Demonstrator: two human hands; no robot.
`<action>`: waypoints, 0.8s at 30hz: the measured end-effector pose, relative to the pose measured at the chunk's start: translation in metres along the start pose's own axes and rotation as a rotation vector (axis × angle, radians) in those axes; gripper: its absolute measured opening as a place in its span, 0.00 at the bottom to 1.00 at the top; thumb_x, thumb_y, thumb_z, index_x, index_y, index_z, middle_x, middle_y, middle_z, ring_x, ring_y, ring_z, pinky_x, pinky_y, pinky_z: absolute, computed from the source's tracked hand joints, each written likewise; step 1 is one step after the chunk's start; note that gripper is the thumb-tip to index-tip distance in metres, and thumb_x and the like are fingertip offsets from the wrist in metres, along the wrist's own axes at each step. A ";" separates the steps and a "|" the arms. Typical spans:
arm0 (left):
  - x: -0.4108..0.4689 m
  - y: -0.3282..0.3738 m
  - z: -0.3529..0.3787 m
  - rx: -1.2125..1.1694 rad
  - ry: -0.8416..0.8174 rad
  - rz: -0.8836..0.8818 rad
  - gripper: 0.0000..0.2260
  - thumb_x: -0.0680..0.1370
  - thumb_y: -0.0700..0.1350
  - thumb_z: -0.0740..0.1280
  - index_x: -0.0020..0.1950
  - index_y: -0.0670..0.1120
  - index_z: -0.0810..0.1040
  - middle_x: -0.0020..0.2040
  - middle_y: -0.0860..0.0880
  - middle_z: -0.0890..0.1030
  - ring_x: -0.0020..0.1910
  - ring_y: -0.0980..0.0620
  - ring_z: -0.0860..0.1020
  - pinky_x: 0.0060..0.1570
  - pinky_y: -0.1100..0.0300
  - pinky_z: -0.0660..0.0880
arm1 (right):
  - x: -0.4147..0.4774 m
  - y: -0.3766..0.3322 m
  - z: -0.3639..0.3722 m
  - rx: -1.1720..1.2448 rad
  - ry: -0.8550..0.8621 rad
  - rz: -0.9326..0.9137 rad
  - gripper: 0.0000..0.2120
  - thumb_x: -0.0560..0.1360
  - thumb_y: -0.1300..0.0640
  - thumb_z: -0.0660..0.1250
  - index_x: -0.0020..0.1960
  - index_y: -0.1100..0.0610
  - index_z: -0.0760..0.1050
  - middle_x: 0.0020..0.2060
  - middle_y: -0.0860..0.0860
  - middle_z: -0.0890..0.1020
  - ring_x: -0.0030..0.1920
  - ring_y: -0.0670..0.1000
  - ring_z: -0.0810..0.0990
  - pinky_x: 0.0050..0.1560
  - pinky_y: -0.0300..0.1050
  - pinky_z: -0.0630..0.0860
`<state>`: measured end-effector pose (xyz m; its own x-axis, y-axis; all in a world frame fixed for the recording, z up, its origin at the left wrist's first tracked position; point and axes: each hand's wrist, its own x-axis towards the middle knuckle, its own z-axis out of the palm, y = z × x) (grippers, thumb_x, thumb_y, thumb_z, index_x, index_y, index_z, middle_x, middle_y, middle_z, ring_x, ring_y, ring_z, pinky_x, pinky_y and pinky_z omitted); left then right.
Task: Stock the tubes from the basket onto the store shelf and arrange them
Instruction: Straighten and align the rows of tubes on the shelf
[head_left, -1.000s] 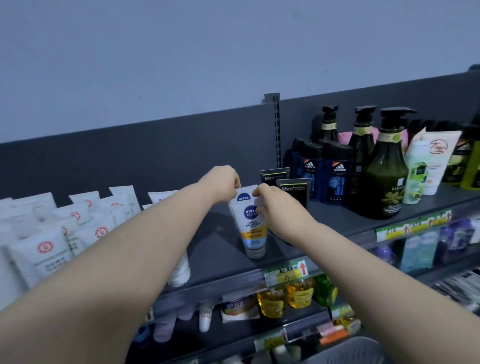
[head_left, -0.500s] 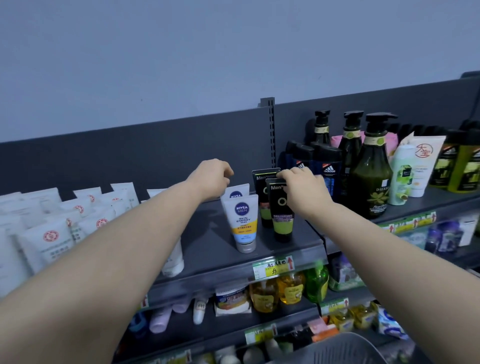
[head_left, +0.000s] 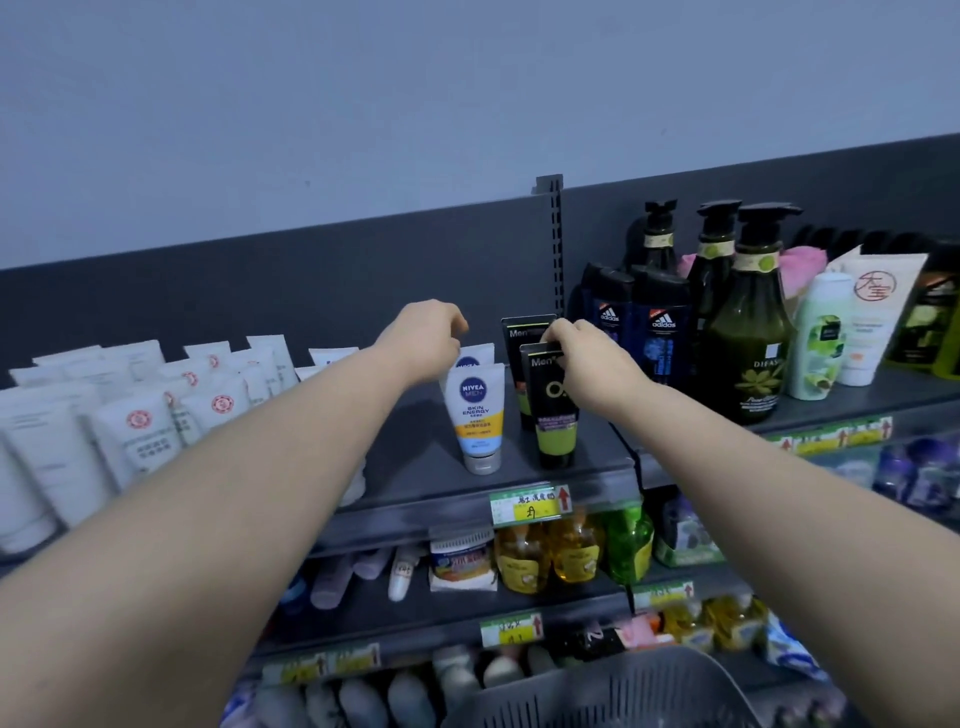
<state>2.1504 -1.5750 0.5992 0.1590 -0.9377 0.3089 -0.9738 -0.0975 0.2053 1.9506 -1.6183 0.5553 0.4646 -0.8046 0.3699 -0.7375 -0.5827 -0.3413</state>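
The black plastic tube with a green lower band (head_left: 556, 415) stands cap-down near the front edge of the dark grey metal shelf (head_left: 421, 467), above the yellow-and-green price label (head_left: 530, 506). The right hand (head_left: 589, 358) has its grip pinched on the tube's flat crimped top, fingertips (head_left: 551, 345) curled over the seam. A matching black tube (head_left: 522, 332) stands just behind it, towards the shelf's back panel.

Just to the left, the white plastic tube with a blue round logo and yellow band (head_left: 475, 415) stands on its grey cap, with another white tube of the same kind (head_left: 470, 356) behind it. The left hand (head_left: 426, 338) hovers with curled fingers over that rear tube's top; whether its grip has closed on the crimp I cannot tell.

The step looks like squaring up two short rows. To do it well, I would steer each tube from the crimp with small turns so the printed face looks straight out, keep the cap flat on the shelf, and line both front tubes up with the front edge. These tubes are tall on small caps, so a sideways nudge could topple one into its neighbour; let go only once it stands by itself. The grey slotted plastic basket (head_left: 623, 691) waits below the lower shelves.
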 end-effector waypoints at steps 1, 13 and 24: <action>-0.003 0.001 -0.001 0.004 0.002 -0.002 0.14 0.78 0.40 0.62 0.63 0.46 0.77 0.63 0.47 0.78 0.62 0.47 0.75 0.61 0.52 0.73 | -0.001 -0.001 -0.001 -0.033 0.003 -0.008 0.22 0.74 0.67 0.62 0.67 0.55 0.66 0.61 0.56 0.71 0.61 0.60 0.69 0.53 0.53 0.70; -0.065 -0.071 -0.051 0.124 0.106 -0.132 0.18 0.78 0.34 0.58 0.63 0.48 0.76 0.61 0.49 0.79 0.61 0.47 0.75 0.58 0.51 0.75 | -0.001 -0.076 0.009 -0.227 0.195 -0.382 0.19 0.74 0.64 0.62 0.63 0.50 0.71 0.61 0.48 0.73 0.64 0.54 0.68 0.57 0.49 0.66; -0.052 -0.161 -0.074 0.084 -0.028 0.007 0.12 0.78 0.42 0.66 0.60 0.49 0.80 0.59 0.51 0.80 0.57 0.50 0.78 0.56 0.54 0.76 | 0.018 -0.183 0.071 -0.136 0.011 -0.293 0.16 0.79 0.58 0.59 0.66 0.51 0.69 0.61 0.51 0.74 0.63 0.55 0.69 0.57 0.52 0.68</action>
<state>2.3106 -1.4862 0.6191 0.1483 -0.9475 0.2834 -0.9853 -0.1172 0.1239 2.1289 -1.5342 0.5632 0.6618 -0.6032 0.4451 -0.6326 -0.7680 -0.1002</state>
